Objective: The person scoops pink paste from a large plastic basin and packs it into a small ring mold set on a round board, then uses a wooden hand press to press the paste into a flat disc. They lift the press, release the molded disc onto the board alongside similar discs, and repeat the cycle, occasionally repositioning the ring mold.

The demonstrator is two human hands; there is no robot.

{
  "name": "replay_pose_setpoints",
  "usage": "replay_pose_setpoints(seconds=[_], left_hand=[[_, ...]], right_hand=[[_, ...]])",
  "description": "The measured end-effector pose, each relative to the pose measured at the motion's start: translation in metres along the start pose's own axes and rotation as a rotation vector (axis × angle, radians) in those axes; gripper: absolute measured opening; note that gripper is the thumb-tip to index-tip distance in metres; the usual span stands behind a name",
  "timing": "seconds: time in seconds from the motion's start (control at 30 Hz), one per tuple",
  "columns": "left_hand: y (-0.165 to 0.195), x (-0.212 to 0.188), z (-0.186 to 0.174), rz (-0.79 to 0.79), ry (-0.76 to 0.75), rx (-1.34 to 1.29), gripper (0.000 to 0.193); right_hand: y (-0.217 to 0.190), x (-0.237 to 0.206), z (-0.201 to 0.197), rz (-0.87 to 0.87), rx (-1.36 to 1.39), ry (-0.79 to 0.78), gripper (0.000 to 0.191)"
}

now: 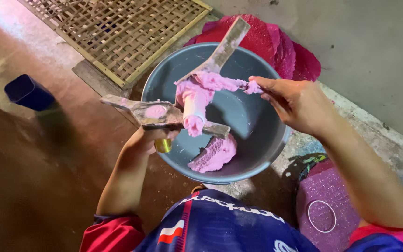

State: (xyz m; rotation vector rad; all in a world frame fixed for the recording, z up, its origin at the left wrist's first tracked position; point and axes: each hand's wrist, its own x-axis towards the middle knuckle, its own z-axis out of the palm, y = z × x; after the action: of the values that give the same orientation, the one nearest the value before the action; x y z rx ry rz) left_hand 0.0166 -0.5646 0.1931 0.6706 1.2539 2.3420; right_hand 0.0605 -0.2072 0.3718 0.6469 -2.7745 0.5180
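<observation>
Left hand [146, 139] gripping dough press [164, 114], right hand [295, 103] pinching pink dough [213, 84]

A small home food workshop, worked at floor level: a grey basin [257, 154] holding pink dough sits on bare concrete. Behind the basin lies a woven bamboo drying rack [117, 32]; just beyond its rim, stacked magenta discs [281, 46].

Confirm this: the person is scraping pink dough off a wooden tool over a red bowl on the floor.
Not quite. The head view shows the bowl is grey-blue, not red. The rest holds: the hands, left and right, work pink dough off a wooden tool over it.
</observation>
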Motion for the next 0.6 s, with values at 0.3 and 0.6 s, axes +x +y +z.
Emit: replay_pose_setpoints(seconds=[0.3,0.6], left_hand=[[-0.014,0.015,0.038,0.053,0.122,-0.343,0.058],[-0.034,0.032,0.043,0.068,-0.022,-0.391,0.058]], right_hand=[[-0.005,-0.016,0.09,0.021,0.409,0.184,0.038],[-0.004,-0.047,0.138,0.238,1.062,0.271,0.038]])
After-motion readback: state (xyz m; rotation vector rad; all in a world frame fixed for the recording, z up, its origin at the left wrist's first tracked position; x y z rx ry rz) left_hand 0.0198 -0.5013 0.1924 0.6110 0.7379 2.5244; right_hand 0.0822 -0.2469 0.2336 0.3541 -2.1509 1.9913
